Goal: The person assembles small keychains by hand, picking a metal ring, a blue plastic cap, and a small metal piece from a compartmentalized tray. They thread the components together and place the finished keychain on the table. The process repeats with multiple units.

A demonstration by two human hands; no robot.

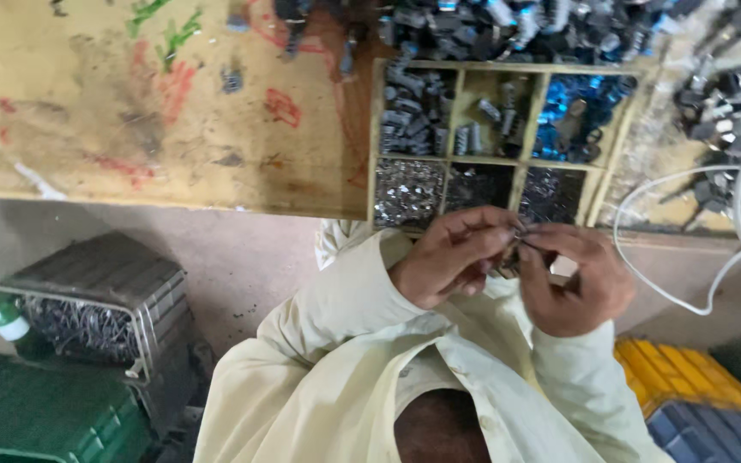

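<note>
The left hand (452, 257) and right hand (572, 279) meet fingertip to fingertip at the near edge of the workbench (130, 129), both pinched closed on a small dark metal part (516, 243) held between them. Just beyond the hands sits a wooden compartment tray (453, 160) holding sorted dark, silvery and blue pieces. White cable (688, 300) loops at the right; a wire basket (87, 317) stands on the floor at left.

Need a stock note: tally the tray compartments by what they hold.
In the tray, just above the left hand and right hand:
Grey parts: 2
Blue parts: 1
Small metal bits: 3
Total: 6 compartments
</note>
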